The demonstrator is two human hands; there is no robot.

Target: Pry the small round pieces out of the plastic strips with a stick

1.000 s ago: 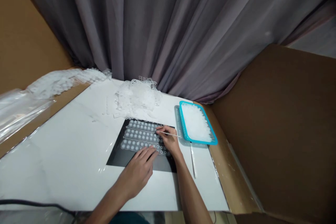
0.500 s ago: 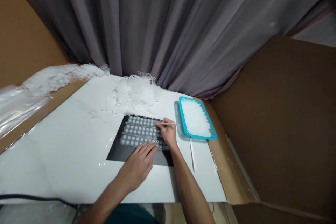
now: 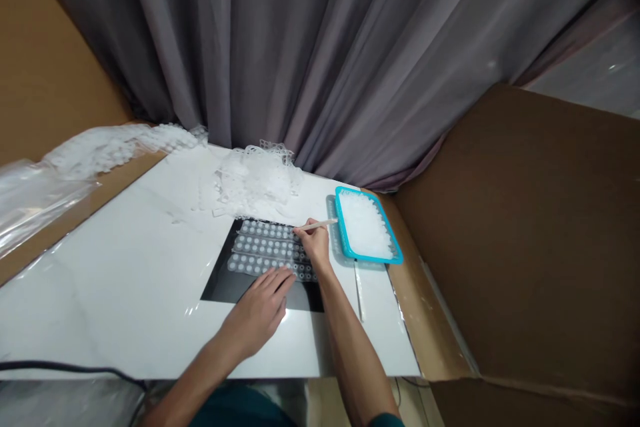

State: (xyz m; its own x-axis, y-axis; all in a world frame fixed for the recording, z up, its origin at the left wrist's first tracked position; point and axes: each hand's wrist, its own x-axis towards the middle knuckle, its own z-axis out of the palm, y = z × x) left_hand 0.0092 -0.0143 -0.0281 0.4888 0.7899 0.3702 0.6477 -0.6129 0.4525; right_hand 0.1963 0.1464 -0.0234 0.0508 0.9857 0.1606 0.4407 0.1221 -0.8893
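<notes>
A clear strip sheet (image 3: 263,248) lies on a black mat (image 3: 217,290). Rows of round cells run across it; most hold white discs, while those at the right end look dark. Fingers stretched out, my left hand (image 3: 263,307) rests on the near edge of the sheet and mat. My right hand (image 3: 317,245) is closed in a pinch around a thin pale stick (image 3: 323,223), over the right end of the far row. The stick's rear end points toward the blue tray; its working tip is hidden by the fingers.
To the right stands a blue tray (image 3: 370,258) full of small white pieces (image 3: 365,223). A narrow white strip (image 3: 359,293) lies just below it. White lattice scraps (image 3: 257,180) are heaped behind the mat. Plastic wrapping (image 3: 40,203) lies left; cardboard walls (image 3: 525,233) flank the table.
My right hand has shifted slightly away from me along the sheet, and the stick now slants upward to the right. My left hand stays on the near edge. The whole view has shifted a little.
</notes>
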